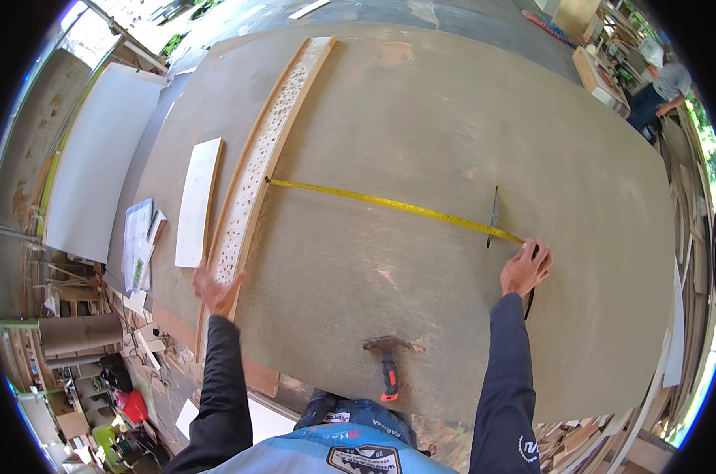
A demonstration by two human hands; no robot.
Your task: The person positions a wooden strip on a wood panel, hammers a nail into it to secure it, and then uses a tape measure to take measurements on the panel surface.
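A long narrow wooden board (261,150) with a pale, speckled face lies across the big worktable, running away from me. My left hand (217,294) spans its near part, thumb on the right edge and fingers over the left. From the board's right edge a yellow tape measure (397,205) stretches taut to the right. My right hand (525,270) is closed round its case, mostly hidden by the fingers. Beneath the tape, just left of that hand, lies a slim dark pointed tool (494,212). A hammer (389,367) with a black and red handle rests near my waist.
The large brown sheet-topped table (595,316) fills the middle. Left of the speckled board are a short white board (198,204) and a clear plastic case (137,237). Wood scraps and tools crowd the left floor. Another person (664,91) stands at the far right.
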